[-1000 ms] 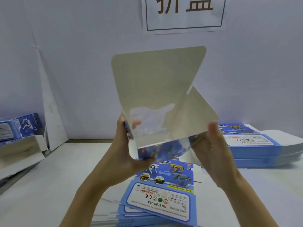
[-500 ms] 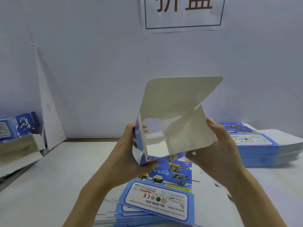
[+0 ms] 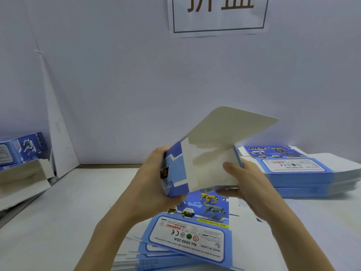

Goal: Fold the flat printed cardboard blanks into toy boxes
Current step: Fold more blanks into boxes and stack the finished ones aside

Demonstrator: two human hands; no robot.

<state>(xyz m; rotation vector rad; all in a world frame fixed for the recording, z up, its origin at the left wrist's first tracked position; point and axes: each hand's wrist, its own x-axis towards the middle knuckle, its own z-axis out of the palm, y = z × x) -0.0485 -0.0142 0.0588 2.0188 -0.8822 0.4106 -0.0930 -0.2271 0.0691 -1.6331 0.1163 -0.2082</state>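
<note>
Lowered now, box (image 3: pixel 207 163) hovers over stacked blanks (image 3: pixel 187 231).

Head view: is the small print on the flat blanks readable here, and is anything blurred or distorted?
Head view: the near blank stack reads "No.5599-20A" and "MADE IN CHINA", upside down; the far stack is too soft to read; the half-folded box in both hands is slightly motion-blurred; wide-angle bending shows at the edges.

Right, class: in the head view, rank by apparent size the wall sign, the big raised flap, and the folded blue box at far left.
1. Wall sign, though cropped by the frame.
2. Raised flap.
3. Blue box, smallest, but farther from the camera, so unsure.
</note>
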